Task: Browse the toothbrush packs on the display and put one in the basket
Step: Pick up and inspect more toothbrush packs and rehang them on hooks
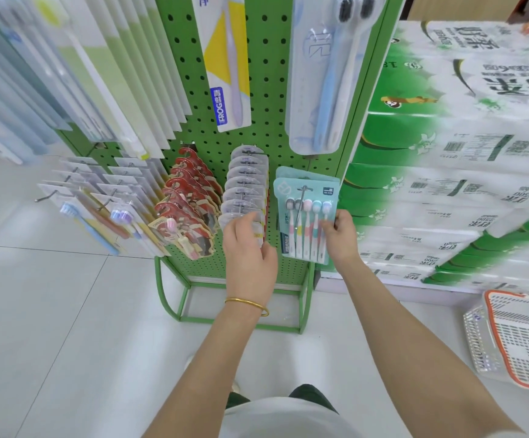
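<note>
A green pegboard display [276, 147] carries hanging toothbrush packs. On the bottom row, my right hand [340, 237] pinches the right edge of a teal multi-brush pack [304, 213] that still hangs on its hook. My left hand [249, 251], with a gold bangle on the wrist, grips the front pack of a row of clear blister packs [244, 184] just left of the teal one. A white basket with an orange rim [522, 339] sits on the floor at the lower right, apart from both hands.
Red-carded brush packs [190, 197] and white-carded packs [105, 197] hang to the left. Longer packs [323, 74] hang on the upper row. Stacked green-and-white tissue packs [452, 159] stand to the right. Pale tiled floor [67, 311] lies around the stand's green frame.
</note>
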